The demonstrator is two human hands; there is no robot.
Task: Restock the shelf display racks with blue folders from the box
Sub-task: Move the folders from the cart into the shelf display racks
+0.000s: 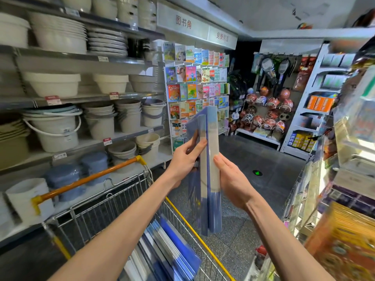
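I hold a small stack of blue folders point(210, 169) upright in front of me, spines toward me, with pale labels on the spines. My left hand point(185, 161) grips the stack's left side, thumb across the front. My right hand point(233, 179) presses flat against the right side, fingers straight. Below, more blue folders point(170, 252) lie stacked in a wire shopping cart point(97, 211) with an orange handle. No box is in view.
Shelves of white buckets and basins point(58, 126) line the left. A book rack point(194, 82) stands ahead, balls and rackets point(267, 106) further back. A wire display rack with goods point(334, 199) crowds the right. Grey aisle floor point(253, 163) runs between.
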